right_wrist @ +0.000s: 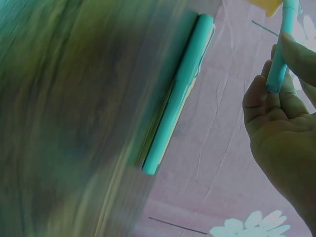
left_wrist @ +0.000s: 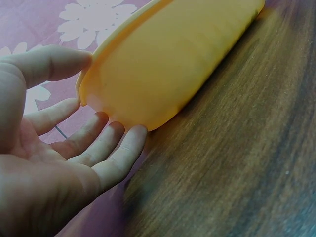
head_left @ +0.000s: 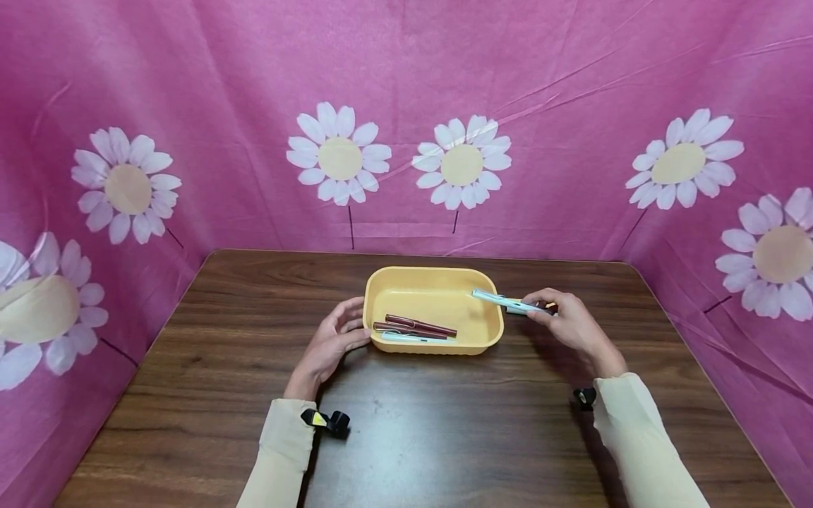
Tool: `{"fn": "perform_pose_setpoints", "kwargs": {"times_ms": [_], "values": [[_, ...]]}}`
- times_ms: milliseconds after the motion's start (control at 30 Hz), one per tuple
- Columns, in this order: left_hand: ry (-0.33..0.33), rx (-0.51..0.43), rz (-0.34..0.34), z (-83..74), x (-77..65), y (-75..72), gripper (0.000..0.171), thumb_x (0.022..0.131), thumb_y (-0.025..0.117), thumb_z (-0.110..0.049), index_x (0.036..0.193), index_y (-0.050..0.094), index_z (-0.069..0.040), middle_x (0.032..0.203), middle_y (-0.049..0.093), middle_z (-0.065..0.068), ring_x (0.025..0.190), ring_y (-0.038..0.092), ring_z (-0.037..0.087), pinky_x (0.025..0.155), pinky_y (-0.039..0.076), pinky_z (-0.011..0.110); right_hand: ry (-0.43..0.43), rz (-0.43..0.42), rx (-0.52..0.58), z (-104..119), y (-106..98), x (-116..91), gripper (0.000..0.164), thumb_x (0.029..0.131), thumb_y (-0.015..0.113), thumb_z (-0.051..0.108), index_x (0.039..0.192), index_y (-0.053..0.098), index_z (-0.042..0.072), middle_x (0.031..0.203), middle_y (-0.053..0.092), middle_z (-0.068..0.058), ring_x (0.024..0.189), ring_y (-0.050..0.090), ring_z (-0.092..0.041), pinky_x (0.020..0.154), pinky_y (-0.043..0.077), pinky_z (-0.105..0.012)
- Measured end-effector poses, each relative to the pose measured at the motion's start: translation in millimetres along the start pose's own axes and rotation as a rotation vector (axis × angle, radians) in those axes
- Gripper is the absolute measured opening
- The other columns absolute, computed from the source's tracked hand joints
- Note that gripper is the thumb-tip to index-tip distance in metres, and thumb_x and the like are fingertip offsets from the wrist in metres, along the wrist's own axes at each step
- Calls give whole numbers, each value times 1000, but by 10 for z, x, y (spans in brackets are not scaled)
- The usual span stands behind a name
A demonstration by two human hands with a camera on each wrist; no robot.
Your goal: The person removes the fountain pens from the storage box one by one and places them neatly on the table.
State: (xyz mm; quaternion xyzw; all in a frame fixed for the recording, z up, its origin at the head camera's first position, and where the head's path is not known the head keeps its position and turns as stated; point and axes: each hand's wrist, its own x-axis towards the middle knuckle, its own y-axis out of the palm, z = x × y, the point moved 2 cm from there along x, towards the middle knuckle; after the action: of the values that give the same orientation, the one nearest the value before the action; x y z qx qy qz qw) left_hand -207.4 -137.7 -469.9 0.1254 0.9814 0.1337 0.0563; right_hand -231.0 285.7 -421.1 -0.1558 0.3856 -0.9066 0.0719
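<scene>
A yellow plastic basket [head_left: 435, 276] stands on the table with two dark red pens [head_left: 416, 325] and a light blue pen [head_left: 413, 339] lying in it near its front side. My left hand [head_left: 330, 339] touches the basket's left end from outside, its fingertips and thumb resting against the wall and rim [left_wrist: 91, 74]. Between thumb and fingers, my right hand [head_left: 565, 321] pinches another light blue pen [head_left: 502, 301], whose far end reaches over the basket's right rim. A turquoise pen [right_wrist: 180, 94] lies on the table beneath the right hand, alongside something yellowish that is mostly hidden.
The brown wooden table [head_left: 406, 437] ends at a pink cloth [head_left: 406, 70] printed with white daisies, which hangs behind and at both sides. Each wrist wears a black strap-on camera, one at the left sleeve [head_left: 327, 421].
</scene>
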Motion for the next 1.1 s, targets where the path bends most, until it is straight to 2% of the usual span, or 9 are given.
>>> {"fn": "perform_pose_setpoints", "kwargs": {"times_ms": [400,700,900,1100], "values": [[-3,4,-4,-20,4,3,70,89,60,14,153,33,3,145,37,31,130,44,41,93,57,33,-20,-19,-80,-151,-127,-110,16,87,74,-4,103,73,1,96,70,-11,76,54,-18,63,43,-21],[-12,-1,-5,-12,-10,5,70,89,60,14,153,32,4,145,37,31,130,44,41,94,57,33,26,-48,-61,-268,-201,-234,12,89,73,-3,101,72,1,98,70,-15,75,52,-10,61,43,-21],[-8,-4,-7,-13,-11,2,70,89,60,15,153,33,4,145,37,31,129,45,40,94,57,33,72,-13,-64,-340,-267,-278,12,93,71,1,105,72,1,95,68,-13,73,50,-14,56,42,-24],[-11,1,-6,-17,-13,7,70,89,60,15,153,32,4,145,37,31,129,44,41,95,57,34,115,40,-125,-443,-312,-312,13,95,70,5,108,71,2,95,69,-12,72,54,-13,58,46,-24]]}}
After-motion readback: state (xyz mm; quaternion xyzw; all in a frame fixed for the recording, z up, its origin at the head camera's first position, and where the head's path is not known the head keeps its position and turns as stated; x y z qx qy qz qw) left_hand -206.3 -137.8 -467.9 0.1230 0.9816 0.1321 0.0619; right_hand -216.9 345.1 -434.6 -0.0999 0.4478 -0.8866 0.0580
